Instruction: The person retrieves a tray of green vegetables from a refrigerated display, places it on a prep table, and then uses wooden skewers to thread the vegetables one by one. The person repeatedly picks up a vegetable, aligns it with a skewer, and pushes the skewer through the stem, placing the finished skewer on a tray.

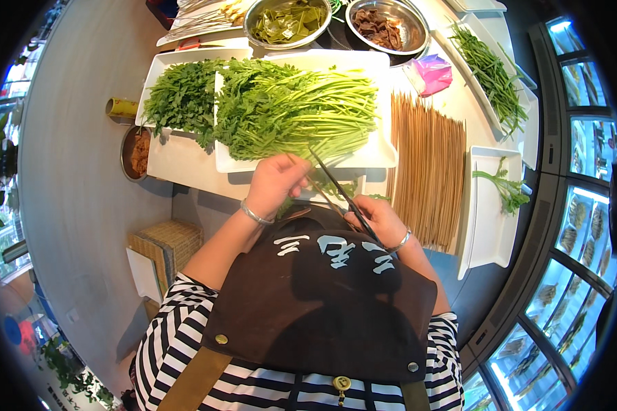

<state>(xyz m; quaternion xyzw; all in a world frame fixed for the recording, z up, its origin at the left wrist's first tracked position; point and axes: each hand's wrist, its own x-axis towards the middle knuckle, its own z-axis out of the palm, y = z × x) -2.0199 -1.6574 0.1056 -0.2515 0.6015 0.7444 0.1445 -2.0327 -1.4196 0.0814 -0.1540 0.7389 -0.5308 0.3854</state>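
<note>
My left hand, with a bangle at the wrist, pinches a thin bamboo skewer between thumb and fingers. The skewer slants down to the fingertips of my right hand. My right hand grips a dark, slender, tapering stick-like thing; exactly what it is, I cannot tell. Its tip reaches over a white tray of long-stemmed leafy greens. Loose leaves lie beneath my hands at the table edge. To the right, many bamboo skewers lie side by side.
A second tray of greens adjoins on the left. Behind stand metal bowls of green strips and brown pieces, beside a pink-purple packet. Rightward are a tray of green stalks, a tray with one sprig and lit display cabinets.
</note>
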